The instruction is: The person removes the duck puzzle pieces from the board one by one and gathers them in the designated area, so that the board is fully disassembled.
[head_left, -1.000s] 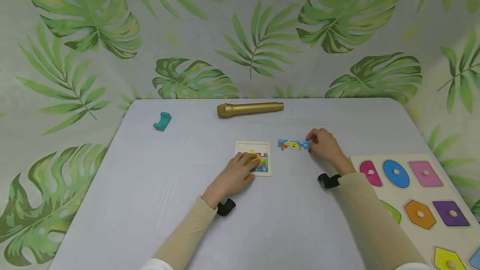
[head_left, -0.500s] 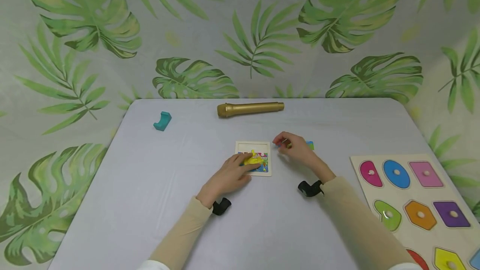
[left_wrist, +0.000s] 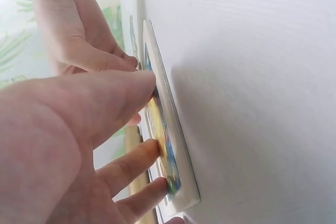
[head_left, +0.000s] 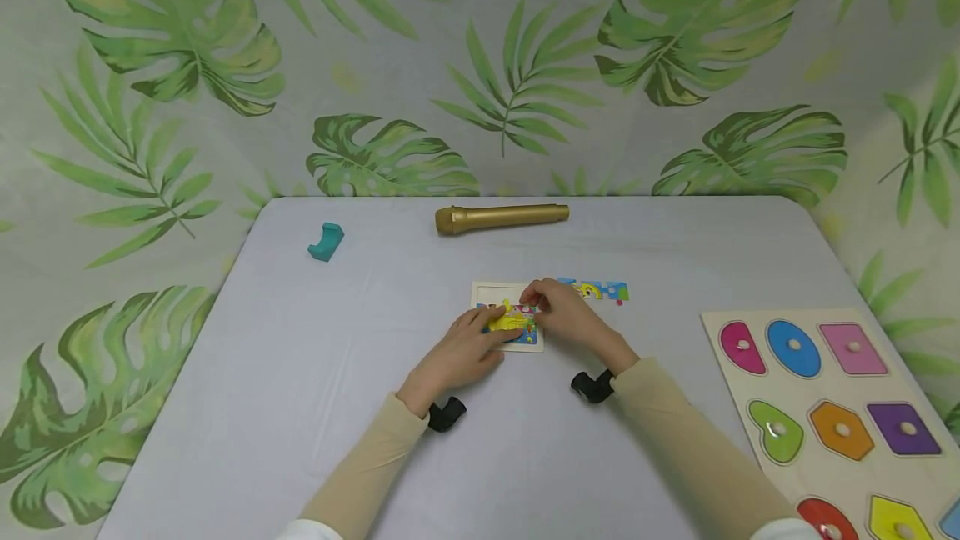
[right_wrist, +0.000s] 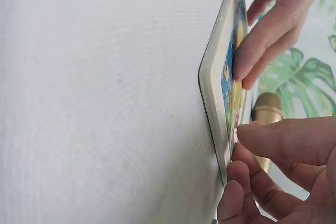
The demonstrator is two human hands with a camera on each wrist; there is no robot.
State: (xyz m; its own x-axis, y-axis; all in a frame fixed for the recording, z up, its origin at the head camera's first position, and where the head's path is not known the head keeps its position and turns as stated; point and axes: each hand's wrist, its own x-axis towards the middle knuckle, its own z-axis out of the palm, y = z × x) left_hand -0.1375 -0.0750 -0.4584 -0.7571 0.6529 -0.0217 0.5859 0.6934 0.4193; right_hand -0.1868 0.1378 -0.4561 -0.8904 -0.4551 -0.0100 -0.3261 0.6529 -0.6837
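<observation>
A small jigsaw puzzle in a pale wooden tray [head_left: 495,291] lies on the white table; the tray's far strip is bare wood. My left hand [head_left: 467,347] lies over its near left side, its spread fingers resting on the yellow and blue picture. At the tray's right side, my right hand [head_left: 573,319] has thumb and forefinger close together, pinching at a puzzle piece near the upper right of the picture. In the right wrist view, that piece is mostly hidden by the fingertips. Beyond the right hand lies a row of loose puzzle pieces [head_left: 617,291], its left end partly covered.
A gold microphone [head_left: 502,218] lies behind the tray. Far left is a teal curved block [head_left: 326,242]. A large board of knobbed shapes [head_left: 787,461] covers the table's right side. Leaf-printed cloth [head_left: 517,82] hangs behind the table.
My right hand has come left from the far end of the loose row to the tray's right side, uncovering the row's right end. The left hand stays on the puzzle, almost unmoved.
</observation>
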